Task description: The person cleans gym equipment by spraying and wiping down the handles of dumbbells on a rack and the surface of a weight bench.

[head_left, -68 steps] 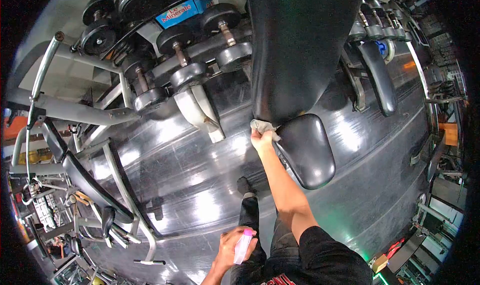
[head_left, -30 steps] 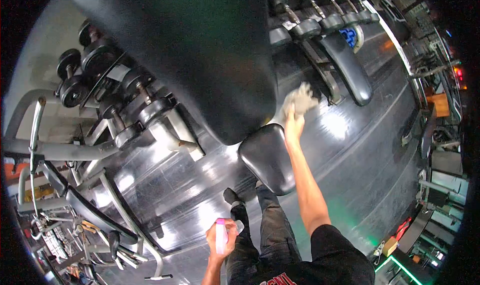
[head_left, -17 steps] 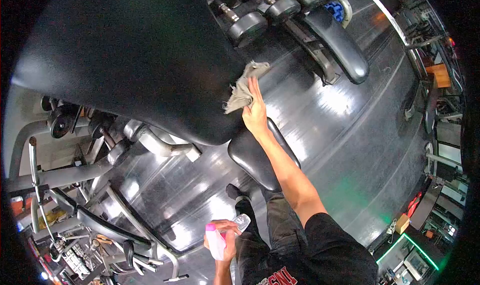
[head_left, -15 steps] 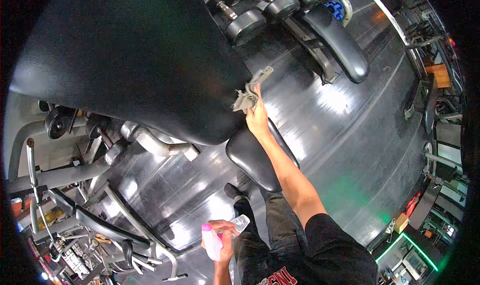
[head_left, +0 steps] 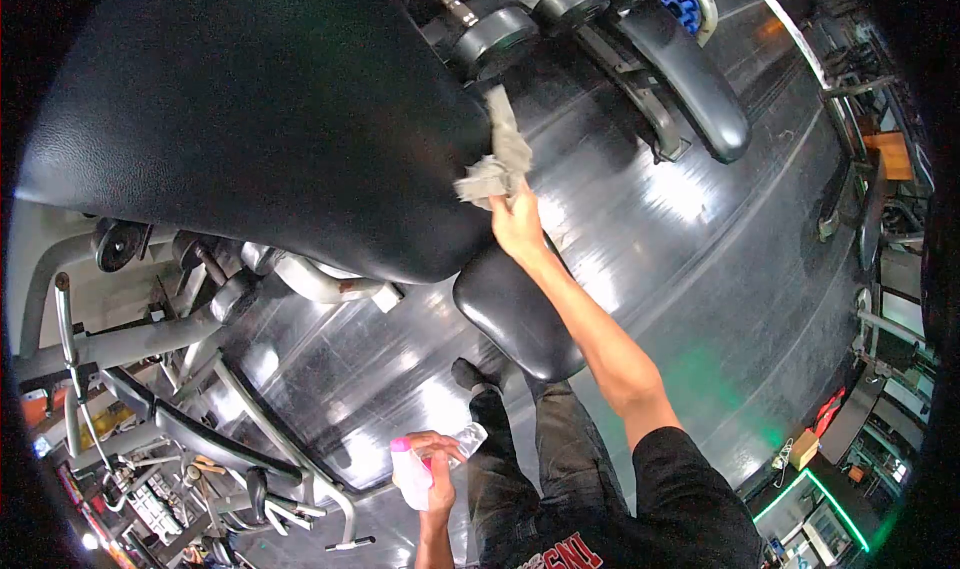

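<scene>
My right hand [head_left: 518, 227] is closed on a crumpled grey cloth [head_left: 508, 154], arm stretched forward. The cloth overlaps the right edge of a large black padded backrest [head_left: 270, 119], one end flaring up past my fingers. Below my right forearm lies a smaller black seat pad [head_left: 515, 314]. Low in the view, my left hand [head_left: 440, 479] wraps around a whitish plastic bottle [head_left: 410, 477] with a pink top. A clear plastic part sticks out beyond those fingers toward my leg.
Dumbbells [head_left: 495, 37] line a rack at the top, beside another black bench [head_left: 700, 94]. Grey machine frames and a bench [head_left: 225, 444] stand at the left. Dark, shiny flooring [head_left: 660, 289] runs to the right, where equipment lines the edge.
My right hand and forearm have shifted slightly; the cloth has moved up and left along the pad's edge and spread more. My left hand with the bottle has drifted slightly left.
</scene>
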`<action>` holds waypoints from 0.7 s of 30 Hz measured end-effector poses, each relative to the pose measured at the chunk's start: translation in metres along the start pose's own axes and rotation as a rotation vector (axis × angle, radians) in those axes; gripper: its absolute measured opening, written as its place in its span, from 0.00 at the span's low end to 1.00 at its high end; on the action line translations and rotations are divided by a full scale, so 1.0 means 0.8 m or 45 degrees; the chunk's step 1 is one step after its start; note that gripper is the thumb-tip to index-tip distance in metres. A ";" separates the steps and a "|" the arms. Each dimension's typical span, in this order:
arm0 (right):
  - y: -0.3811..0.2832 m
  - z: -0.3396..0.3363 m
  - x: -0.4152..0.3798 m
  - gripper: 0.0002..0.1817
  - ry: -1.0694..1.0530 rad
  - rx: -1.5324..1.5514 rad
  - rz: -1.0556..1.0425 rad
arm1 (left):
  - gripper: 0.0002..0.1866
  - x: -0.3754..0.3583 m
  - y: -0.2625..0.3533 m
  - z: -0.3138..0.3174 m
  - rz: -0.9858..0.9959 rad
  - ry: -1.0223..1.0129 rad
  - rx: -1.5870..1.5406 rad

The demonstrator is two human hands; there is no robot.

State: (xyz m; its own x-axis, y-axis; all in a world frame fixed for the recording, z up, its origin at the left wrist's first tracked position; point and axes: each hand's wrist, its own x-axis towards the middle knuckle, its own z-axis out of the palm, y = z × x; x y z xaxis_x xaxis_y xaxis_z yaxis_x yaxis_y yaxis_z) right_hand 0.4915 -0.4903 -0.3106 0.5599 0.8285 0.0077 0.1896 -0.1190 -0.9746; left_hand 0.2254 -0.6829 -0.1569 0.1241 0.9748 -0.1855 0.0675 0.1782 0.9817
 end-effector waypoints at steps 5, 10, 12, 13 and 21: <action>-0.043 0.008 -0.002 0.39 -0.004 -0.095 -0.574 | 0.12 0.006 0.010 0.000 0.038 0.044 0.020; 0.070 0.035 -0.043 0.45 0.083 -0.239 -0.289 | 0.11 -0.013 0.003 -0.016 0.021 0.045 0.003; 0.113 0.050 -0.060 0.33 0.241 -0.084 0.091 | 0.11 -0.018 -0.002 -0.022 0.003 0.062 0.007; 0.131 0.052 -0.061 0.24 0.213 -0.162 0.311 | 0.11 -0.020 -0.004 -0.026 -0.015 0.036 0.051; 0.014 0.077 -0.060 0.14 0.323 -0.009 0.205 | 0.11 -0.022 -0.006 -0.038 0.010 0.058 0.027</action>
State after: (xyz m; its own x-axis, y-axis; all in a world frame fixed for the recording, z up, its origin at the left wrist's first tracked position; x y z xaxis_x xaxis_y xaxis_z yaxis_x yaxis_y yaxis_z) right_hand 0.4168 -0.4978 -0.3357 0.7669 0.6355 -0.0899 0.0873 -0.2422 -0.9663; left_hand 0.1932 -0.6967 -0.1568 0.0793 0.9814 -0.1749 0.0875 0.1679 0.9819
